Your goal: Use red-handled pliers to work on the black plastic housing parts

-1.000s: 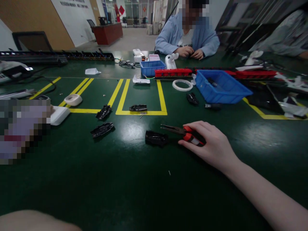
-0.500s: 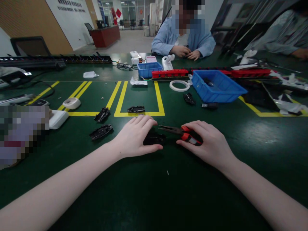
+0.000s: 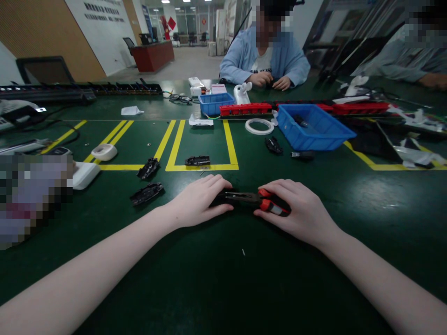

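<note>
My right hand (image 3: 298,204) is closed around the red-and-black handles of long-nose pliers (image 3: 265,200), whose jaws point left. In my left hand (image 3: 202,200) is a small black plastic part (image 3: 218,199), held between thumb and fingers and partly hidden by them. The jaw tips lie over this part; whether they grip it I cannot tell. Similar black parts lie on the green table: one black housing (image 3: 147,194) and another black piece (image 3: 148,168) left of my left hand, and a black piece (image 3: 197,161) just beyond it.
A blue bin (image 3: 314,128) with black pieces stands at the back right, near a white tape roll (image 3: 259,126) and more black parts (image 3: 273,145). A smaller blue bin (image 3: 216,103) is farther back. A person in a blue shirt (image 3: 265,60) sits opposite.
The pliers have moved slightly left and down, bringing their jaws over the black part. My left fingers have drawn closer round that part. A thin sliver now shows beyond my left hand.
</note>
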Demonstrator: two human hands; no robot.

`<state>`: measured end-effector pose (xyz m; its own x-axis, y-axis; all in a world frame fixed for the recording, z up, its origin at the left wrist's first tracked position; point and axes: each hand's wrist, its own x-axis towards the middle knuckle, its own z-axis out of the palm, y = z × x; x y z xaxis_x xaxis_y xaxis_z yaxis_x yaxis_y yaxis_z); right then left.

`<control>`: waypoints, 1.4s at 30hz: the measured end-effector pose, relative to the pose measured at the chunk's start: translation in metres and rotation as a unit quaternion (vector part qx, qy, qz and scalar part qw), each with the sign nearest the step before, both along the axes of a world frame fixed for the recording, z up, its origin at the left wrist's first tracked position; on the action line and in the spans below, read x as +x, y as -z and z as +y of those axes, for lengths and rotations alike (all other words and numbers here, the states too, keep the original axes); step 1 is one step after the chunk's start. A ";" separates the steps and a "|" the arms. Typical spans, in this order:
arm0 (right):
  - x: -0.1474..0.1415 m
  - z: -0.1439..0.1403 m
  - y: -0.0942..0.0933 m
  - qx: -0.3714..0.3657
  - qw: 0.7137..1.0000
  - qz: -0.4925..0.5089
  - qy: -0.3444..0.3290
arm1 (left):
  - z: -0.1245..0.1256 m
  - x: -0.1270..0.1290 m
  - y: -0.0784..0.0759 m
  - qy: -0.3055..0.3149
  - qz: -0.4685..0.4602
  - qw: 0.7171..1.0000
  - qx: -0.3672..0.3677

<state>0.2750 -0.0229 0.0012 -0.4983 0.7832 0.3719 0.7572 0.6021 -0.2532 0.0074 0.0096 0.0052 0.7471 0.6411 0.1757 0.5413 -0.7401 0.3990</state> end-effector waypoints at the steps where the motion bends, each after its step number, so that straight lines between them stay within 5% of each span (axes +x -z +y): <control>1: 0.000 0.000 0.000 0.000 1.000 0.000 0.001 | 0.000 0.000 0.000 0.002 0.000 1.000 -0.009; 21: 0.004 0.000 -0.003 0.043 0.998 -0.027 0.021 | -0.001 -0.003 0.001 -0.027 -0.054 0.998 -0.022; 42: 0.000 -0.001 -0.005 -0.022 0.999 0.005 0.029 | -0.003 -0.003 -0.002 -0.007 -0.035 0.999 0.009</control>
<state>0.2748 -0.0239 0.0063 -0.4472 0.8269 0.3408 0.7882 0.5445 -0.2868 0.0048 0.0062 0.0073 0.7231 0.6479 0.2393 0.5228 -0.7399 0.4235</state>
